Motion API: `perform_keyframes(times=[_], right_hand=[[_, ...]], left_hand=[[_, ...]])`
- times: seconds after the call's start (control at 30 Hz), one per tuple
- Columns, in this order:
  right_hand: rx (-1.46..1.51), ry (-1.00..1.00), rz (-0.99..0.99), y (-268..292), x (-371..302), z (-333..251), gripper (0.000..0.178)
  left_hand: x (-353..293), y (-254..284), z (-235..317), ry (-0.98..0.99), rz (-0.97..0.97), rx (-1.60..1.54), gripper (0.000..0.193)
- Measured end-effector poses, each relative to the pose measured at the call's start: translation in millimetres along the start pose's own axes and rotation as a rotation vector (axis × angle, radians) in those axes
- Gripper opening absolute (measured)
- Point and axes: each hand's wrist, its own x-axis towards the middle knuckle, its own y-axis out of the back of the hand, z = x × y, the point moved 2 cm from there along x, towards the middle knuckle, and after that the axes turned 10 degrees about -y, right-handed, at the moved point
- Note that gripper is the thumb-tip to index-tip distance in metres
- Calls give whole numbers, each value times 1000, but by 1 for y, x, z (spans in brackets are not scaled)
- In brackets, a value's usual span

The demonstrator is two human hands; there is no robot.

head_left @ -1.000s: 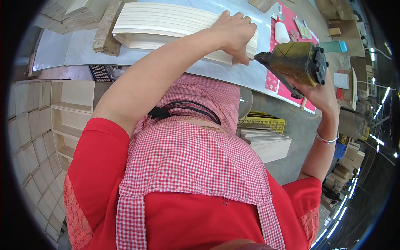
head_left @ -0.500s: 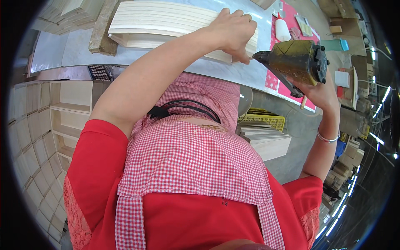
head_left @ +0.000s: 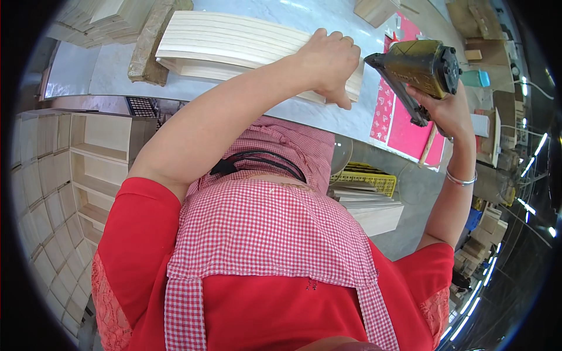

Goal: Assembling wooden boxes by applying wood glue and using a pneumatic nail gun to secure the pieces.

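Note:
A long pale wooden box [head_left: 234,44] with open space under its grooved top panel lies across the pale worktable [head_left: 263,104]. My left hand [head_left: 331,67] is closed over its right end, thumb on the near side and fingers over the top. In my right hand [head_left: 448,111] is a dark yellow nail gun [head_left: 415,65], gripped by its handle. The gun's black nose points left, close to the box's right end; whether it touches cannot be told. My right palm and some fingers are hidden by the tool.
A rough brown block [head_left: 153,50] stands against the box's left end, with stacked wooden panels [head_left: 96,23] beyond. Right lies a pink patterned sheet [head_left: 407,131]. Below the table are a yellow crate [head_left: 374,178] with boards and, left, stacked wooden boxes [head_left: 50,216].
The nail gun has moved away from my left thumb to the farther part of the box's right end. My left hand keeps its hold. The white bottle is now mostly hidden behind the gun.

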Motion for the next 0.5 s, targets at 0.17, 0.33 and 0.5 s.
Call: perform_keyframes(times=[0.17, 0.33, 0.5], right_hand=[[7, -13, -54, 0, 7, -3, 36], [-9, 12, -68, 3, 12, 0, 37], [-46, 46, -108, 10, 22, -1, 39]], left_hand=[[-1, -1, -2, -5, 8, -18, 79], [-1, -1, -1, -10, 23, -32, 78], [-1, 1, -1, -10, 10, -46, 76]])
